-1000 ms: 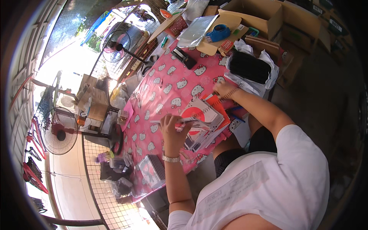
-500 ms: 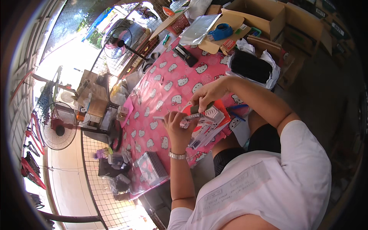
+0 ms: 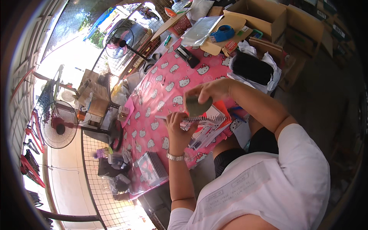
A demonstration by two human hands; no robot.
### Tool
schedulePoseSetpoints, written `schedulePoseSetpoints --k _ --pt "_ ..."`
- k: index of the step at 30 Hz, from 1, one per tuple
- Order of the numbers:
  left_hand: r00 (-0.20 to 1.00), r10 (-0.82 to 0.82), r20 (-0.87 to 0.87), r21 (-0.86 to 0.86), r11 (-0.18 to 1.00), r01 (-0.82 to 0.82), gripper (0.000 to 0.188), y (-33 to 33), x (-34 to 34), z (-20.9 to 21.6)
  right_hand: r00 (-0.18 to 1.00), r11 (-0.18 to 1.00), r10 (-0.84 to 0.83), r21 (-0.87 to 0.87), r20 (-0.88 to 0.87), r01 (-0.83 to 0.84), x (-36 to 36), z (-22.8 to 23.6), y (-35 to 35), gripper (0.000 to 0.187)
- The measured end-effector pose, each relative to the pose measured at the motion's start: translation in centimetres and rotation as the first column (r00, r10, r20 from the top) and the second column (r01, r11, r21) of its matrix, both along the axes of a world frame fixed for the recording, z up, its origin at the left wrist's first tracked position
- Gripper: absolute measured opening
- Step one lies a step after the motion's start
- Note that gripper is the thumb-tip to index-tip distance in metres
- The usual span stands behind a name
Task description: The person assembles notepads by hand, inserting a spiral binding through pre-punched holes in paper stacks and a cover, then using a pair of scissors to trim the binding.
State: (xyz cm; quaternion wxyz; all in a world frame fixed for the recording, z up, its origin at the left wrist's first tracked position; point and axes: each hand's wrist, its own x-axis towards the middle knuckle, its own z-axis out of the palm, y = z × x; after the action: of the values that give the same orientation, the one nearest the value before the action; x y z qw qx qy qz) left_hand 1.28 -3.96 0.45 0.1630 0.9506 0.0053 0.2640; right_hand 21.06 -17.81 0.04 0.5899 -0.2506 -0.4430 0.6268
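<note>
My left hand, with a metal-band watch at its wrist, pinches the edge of a thin stack of sheets I see almost edge-on. A dark spiral coil runs along that edge, its free end reaching right past the sheets. My right hand grips a dark olive pad, held just above the coil's left part; whether it touches is unclear. Beneath lie loose printed sheets and a red-orange sheet. A blue-handled tool lies to their right, partly hidden.
A pink patterned cloth covers the table. Bound booklets are stacked at its near left. Farther back are a black tape dispenser, a blue tape dispenser, clear plastic sheets, a black bundle in white wrapping and cardboard boxes.
My right hand has risen slightly and turned, showing more of the olive pad's broad face. The coil now stretches farther right beyond the sheets. My left hand keeps its pinch.
</note>
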Motion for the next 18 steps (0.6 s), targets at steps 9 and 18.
schedulePoseSetpoints --k 9,18 --pt "0.997 0.075 -0.021 -0.183 0.980 -0.077 0.043 -0.6 0.1 -0.5 0.709 0.989 -0.047 -0.068 0.703 0.133 0.4 1.1 0.8 0.046" --pt "0.996 0.050 -0.074 -0.037 0.998 -0.053 0.041 4.3 -0.6 1.3 0.926 0.996 -0.019 -0.078 0.377 0.052 0.9 0.6 2.7 0.046"
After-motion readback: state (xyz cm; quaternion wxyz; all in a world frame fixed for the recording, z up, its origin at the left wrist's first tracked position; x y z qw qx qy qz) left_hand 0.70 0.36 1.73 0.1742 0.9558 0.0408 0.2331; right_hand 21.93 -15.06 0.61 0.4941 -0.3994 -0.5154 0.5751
